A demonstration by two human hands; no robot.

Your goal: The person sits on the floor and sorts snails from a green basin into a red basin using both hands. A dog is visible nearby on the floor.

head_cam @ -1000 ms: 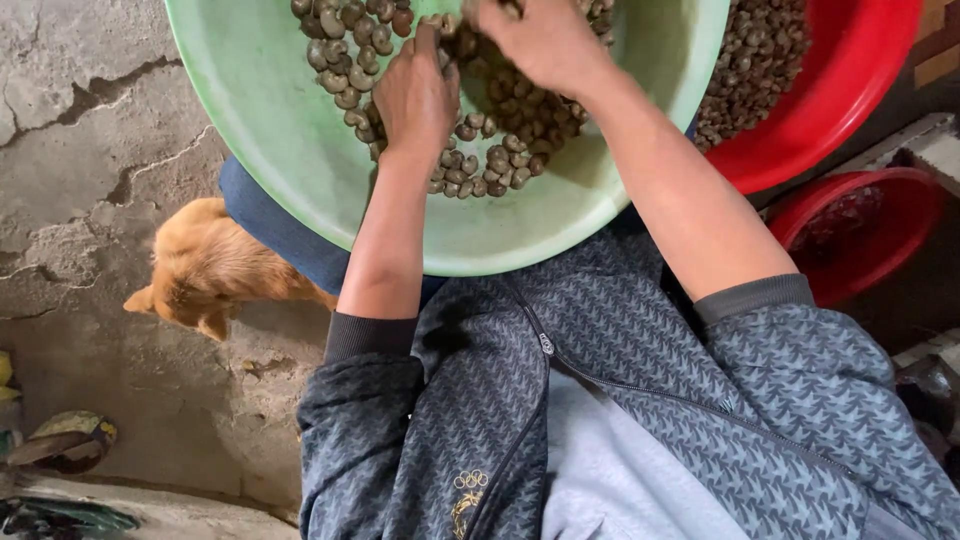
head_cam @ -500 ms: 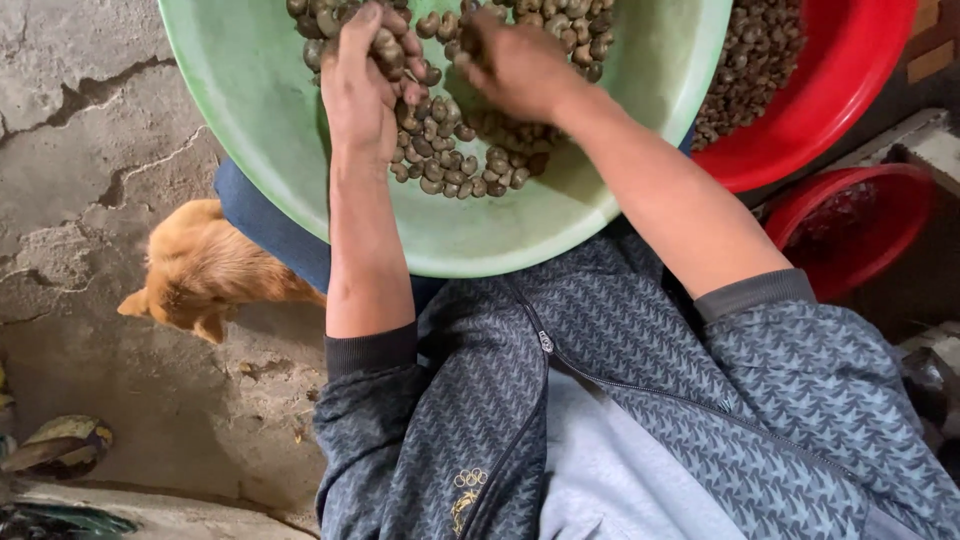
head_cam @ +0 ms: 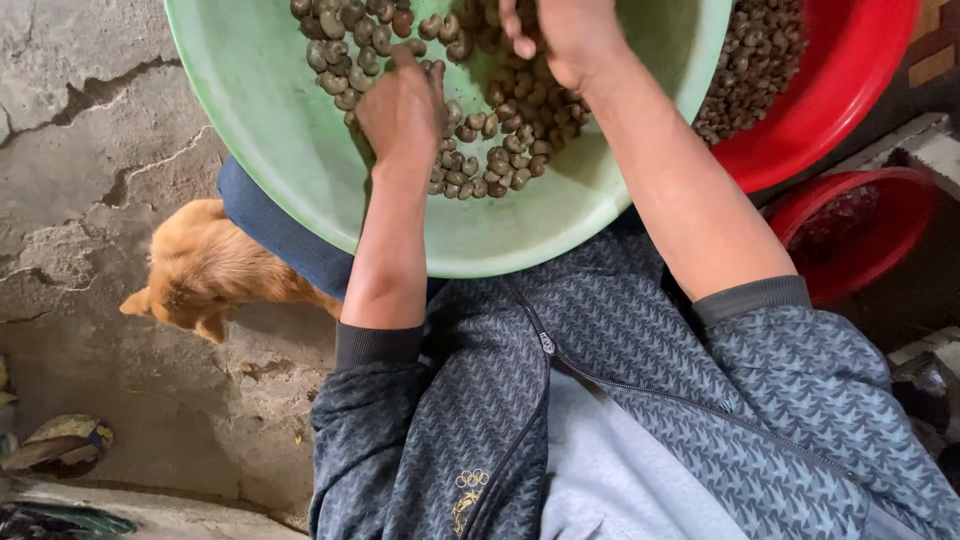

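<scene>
**Left hand drops lower into the nuts, right hand lifts to the top edge**

The left hand has slid down and toward centre frame since half a second back, and now it lies knuckles-up on the heap of grey-brown nuts, fingers curled into the pile. Whether it actually grips any nut, I cannot tell; the fingertips are buried. The right hand has risen toward the top edge, partly cut off by the frame, fingers bent and one fingertip pointing down over the nuts. Its grasp is hidden too, so no call on that.

The nuts sit in the upper middle of the frame, gathered in the bottom of the pale green basin, which rests across the person's lap. Just beside it at upper right, a red basin holds more of the same nuts, and below that a smaller red bucket shows at the right edge. At left centre, a ginger dog is tucked under the green basin's rim on the cracked concrete floor. The patterned grey jacket fills the lower frame, sleeves pushed up.
</scene>
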